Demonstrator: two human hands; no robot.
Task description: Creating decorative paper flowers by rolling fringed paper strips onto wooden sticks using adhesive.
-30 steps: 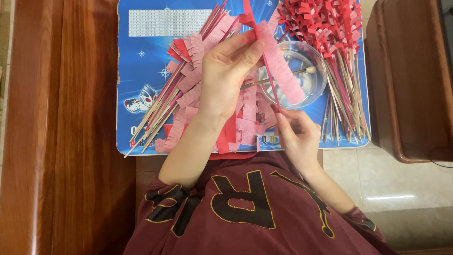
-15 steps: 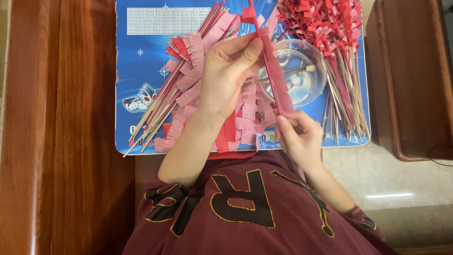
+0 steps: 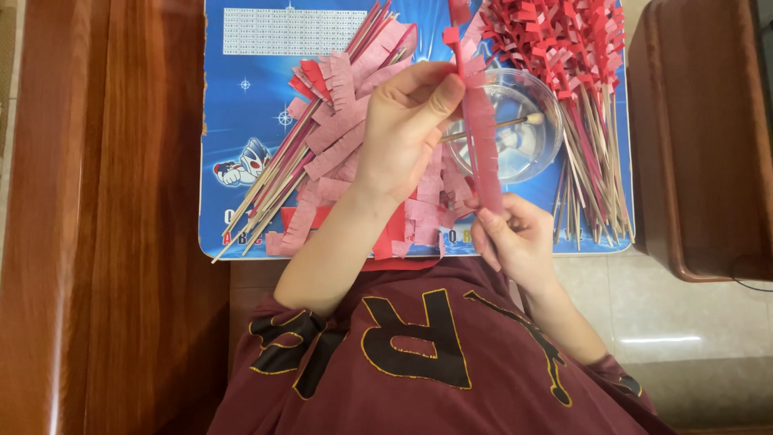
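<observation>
Red fringed strip (image 3: 481,145): stretching taut between both hands above the blue board, fringe hanging to one side; pulled straight, it seems, so it can lie evenly against the stick it is going onto.
Left hand (image 3: 407,133): pinching the upper part of the strip between thumb and curled fingers, closed firmly on it, holding the top end up near the far edge of the board.
Right hand (image 3: 515,242): gripping the lower end of the strip with thumb and fingertips closed on it, close to the body; whether a thin stick is also running through this grip, I cannot tell.
Clear plastic bowl (image 3: 515,133): sitting just behind the strip, a brush-like stick resting across it; likely paste, kept within easy reach of both hands.
Loose fringed strips (image 3: 338,137): lying piled with bare bamboo sticks (image 3: 266,193) left of the hands, apparently a stock waiting.
Wrapped red sticks (image 3: 580,48): bunching at the right of the board, apart from the raw pile, so done and undone are staying separate.
Blue board (image 3: 241,97): lying across dark wooden furniture (image 3: 121,217), serving as the work surface.
</observation>
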